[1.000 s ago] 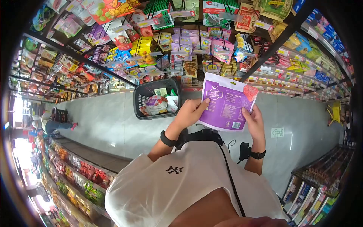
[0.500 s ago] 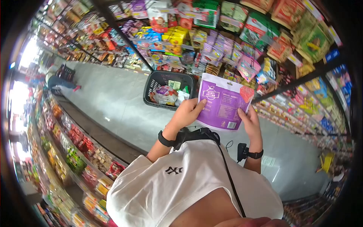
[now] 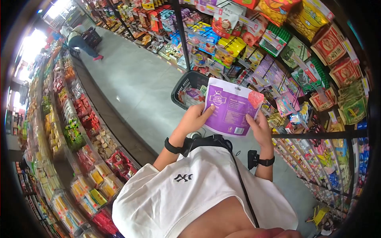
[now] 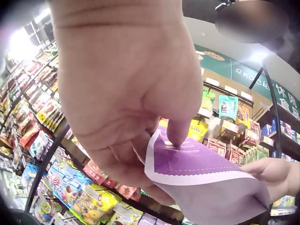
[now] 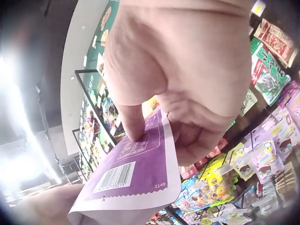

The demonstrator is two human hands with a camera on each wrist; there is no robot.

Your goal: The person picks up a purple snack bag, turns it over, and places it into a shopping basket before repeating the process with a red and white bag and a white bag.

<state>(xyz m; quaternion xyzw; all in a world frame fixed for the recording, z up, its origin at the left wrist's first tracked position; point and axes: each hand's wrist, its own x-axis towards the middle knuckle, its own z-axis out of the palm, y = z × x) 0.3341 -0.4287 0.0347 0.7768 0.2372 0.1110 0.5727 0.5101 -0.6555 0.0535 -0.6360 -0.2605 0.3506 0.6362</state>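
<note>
Held up in front of the chest is a purple and white snack pouch [image 3: 228, 113], its printed side with a barcode facing the person. The left hand [image 3: 195, 119] pinches its left edge, thumb on the printed face and fingers behind. At the opposite edge the right hand [image 3: 260, 127] grips it the same way. In the left wrist view the left thumb [image 4: 178, 133] presses on the purple face near the pouch's white border. The right wrist view shows the right thumb [image 5: 133, 124] above the barcode, with the other fingers curled behind the pouch.
A black shopping basket [image 3: 184, 89] with several packets stands on the floor beyond the left hand, partly hidden by the pouch. Hanging snack bags fill the shelves [image 3: 234, 47] ahead and to the right. A low shelf [image 3: 85, 139] runs along the left. Another person [image 3: 81, 39] bends down far up the aisle.
The head view has turned left, so basket, aisle and shelves have swung across it to the right. Both hands keep the same hold on the pouch.
</note>
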